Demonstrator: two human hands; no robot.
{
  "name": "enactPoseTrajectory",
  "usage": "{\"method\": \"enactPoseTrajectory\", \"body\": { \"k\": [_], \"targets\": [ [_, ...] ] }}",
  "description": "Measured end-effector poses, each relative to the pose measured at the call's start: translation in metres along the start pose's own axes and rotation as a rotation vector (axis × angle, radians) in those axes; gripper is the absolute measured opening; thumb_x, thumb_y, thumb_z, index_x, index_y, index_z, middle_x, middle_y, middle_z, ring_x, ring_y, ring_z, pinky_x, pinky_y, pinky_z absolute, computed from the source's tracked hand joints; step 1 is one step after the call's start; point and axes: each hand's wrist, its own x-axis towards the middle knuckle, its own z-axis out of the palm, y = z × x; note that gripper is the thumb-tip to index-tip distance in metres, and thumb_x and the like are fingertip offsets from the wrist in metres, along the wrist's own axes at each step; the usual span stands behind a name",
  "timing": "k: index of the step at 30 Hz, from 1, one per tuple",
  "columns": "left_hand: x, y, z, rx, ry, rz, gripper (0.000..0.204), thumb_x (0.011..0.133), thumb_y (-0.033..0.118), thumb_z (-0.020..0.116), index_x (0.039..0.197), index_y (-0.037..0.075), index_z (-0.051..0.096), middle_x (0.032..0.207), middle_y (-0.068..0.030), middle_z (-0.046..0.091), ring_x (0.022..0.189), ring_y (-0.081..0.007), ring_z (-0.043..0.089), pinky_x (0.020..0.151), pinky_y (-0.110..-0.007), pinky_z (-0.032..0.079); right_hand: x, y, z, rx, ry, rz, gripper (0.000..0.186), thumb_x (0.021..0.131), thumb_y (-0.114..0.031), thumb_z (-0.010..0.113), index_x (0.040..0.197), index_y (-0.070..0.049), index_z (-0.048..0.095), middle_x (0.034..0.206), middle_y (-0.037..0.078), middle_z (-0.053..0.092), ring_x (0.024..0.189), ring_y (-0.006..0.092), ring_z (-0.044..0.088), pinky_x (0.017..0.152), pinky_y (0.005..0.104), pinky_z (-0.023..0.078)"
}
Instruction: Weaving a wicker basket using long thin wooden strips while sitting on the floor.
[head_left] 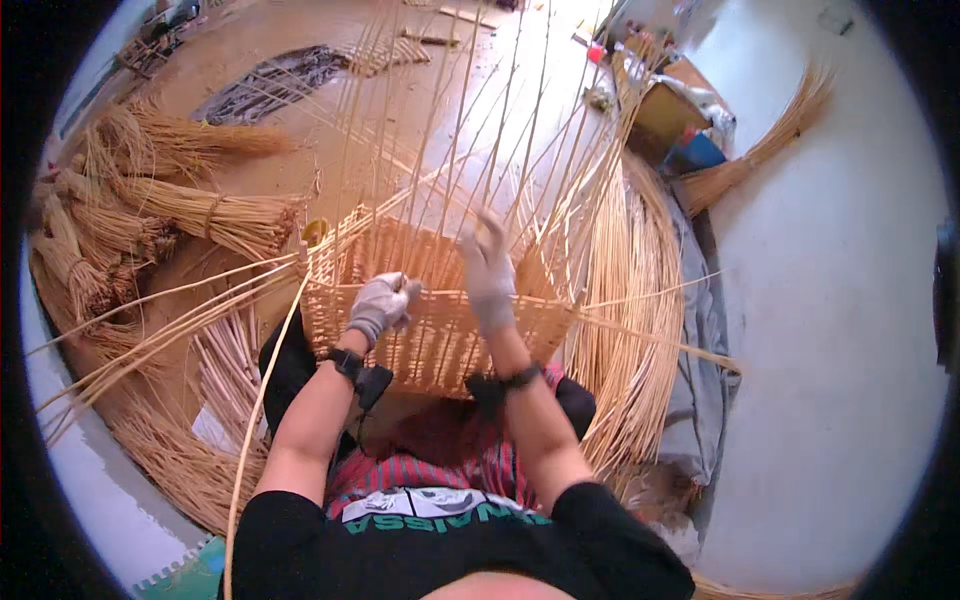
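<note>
Here, tied bundles of cane are seen lying on the floor at the left. Beside them, a half-woven wicker basket is held on the person's lap, its upright stakes fanning upward. The left hand, gloved in grey, is closed on a weaving strand at the basket's near rim, the fingers clenched around it. The right hand, likewise gloved, is raised just inside the rim, its fingers pinched on one upright stake. Loose curved canes are piled just right of the basket. Further right, a cardboard box and a broom-like sheaf are set on the floor.
</note>
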Motion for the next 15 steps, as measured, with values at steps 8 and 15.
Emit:
{"method": "enactPoseTrajectory", "body": {
  "k": [8,15],
  "targets": [
    [0.008,-0.009,0.0,-0.058,0.088,-0.024,0.046,0.092,0.047,0.065,0.108,0.004,0.067,0.08,-0.0104,0.071,0.062,-0.0167,0.066,0.059,-0.032,0.052,-0.028,0.028,-0.043,0.426,0.145,-0.088,0.045,0.102,-0.026,0.057,0.142,-0.015,0.042,0.099,0.007,0.07,0.069,0.0133,0.061,0.061,0.0258,0.05],
    [-0.003,0.032,0.048,-0.133,0.322,0.383,0.031,0.096,0.025,0.063,0.12,0.008,0.055,0.104,-0.0152,0.07,0.097,-0.0299,0.069,0.079,-0.039,0.055,-0.102,0.064,-0.142,0.249,0.287,0.528,0.019,0.1,-0.015,0.061,0.117,-0.011,0.055,0.085,0.001,0.068,0.069,0.0079,0.061,0.054,0.0217,0.047]
  ]
}}
